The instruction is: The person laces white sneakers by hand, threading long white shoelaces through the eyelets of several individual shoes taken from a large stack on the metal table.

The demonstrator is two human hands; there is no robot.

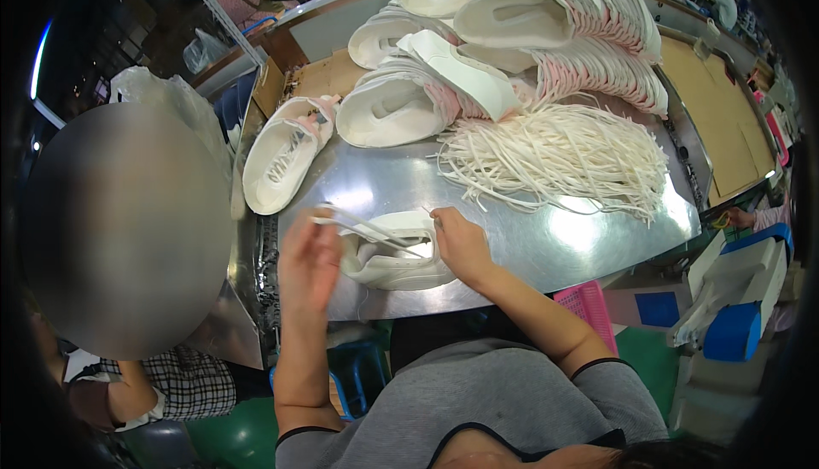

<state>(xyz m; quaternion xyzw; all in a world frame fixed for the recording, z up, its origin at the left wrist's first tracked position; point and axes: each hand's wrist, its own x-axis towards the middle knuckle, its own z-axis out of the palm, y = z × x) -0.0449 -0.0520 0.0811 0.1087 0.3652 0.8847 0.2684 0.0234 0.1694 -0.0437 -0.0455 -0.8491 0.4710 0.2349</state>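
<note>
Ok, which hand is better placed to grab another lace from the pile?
Probably the right hand. It rests on the white shoe upper on the side facing the loose lace pile. The left hand is farther away and seems to be pulling a lace.

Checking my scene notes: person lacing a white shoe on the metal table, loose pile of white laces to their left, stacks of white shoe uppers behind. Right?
Not quite. The head view shows the pile of white laces to the person's right, not their left. The rest holds: both hands, left and right, work a lace on the white shoe on the metal table, with stacks of white shoe uppers behind.
</note>
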